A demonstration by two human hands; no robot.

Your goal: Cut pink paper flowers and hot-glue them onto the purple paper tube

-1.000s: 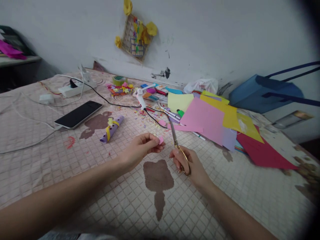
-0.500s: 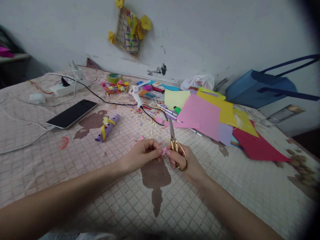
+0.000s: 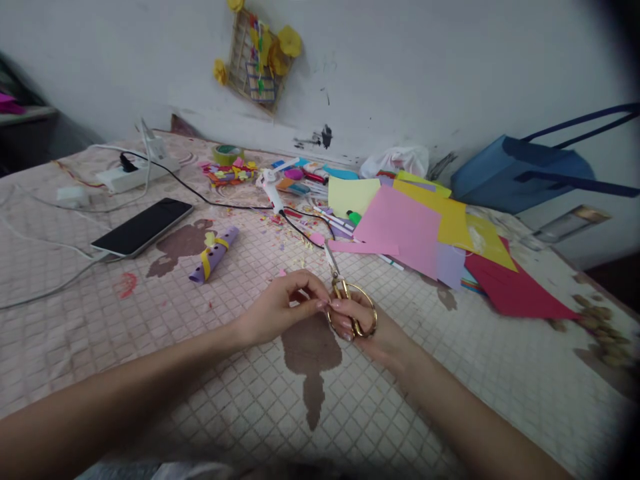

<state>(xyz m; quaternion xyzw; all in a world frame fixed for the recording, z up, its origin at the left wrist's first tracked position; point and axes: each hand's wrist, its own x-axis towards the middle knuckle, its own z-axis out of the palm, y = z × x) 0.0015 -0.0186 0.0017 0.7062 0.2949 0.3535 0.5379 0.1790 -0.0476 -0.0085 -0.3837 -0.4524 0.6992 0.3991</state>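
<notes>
My right hand (image 3: 357,319) is closed around a pair of gold-handled scissors (image 3: 345,288), whose blades point up and away from me. Its thumb and fingertips meet those of my left hand (image 3: 293,300) above the middle of the table. My left hand is closed in a pinch; the small pink paper piece between the fingertips is almost wholly hidden now. Beyond the scissors lies a pink paper strip (image 3: 365,248). To the left of my hands rests a purple paper roll (image 3: 214,257) with a yellow band, dark dots and a pale yellow flower.
A white glue gun (image 3: 273,193) with a black cord lies among paper scraps. Coloured sheets, including a pink sheet (image 3: 400,230), spread at the right. A phone (image 3: 143,227) and a power strip (image 3: 137,175) are at the left. A blue bag (image 3: 520,175) stands at the back right.
The scissors have turned in my right hand, their tips swinging left and their loops now spread apart. My fingertips have come together, covering the pink paper piece that showed between them.
</notes>
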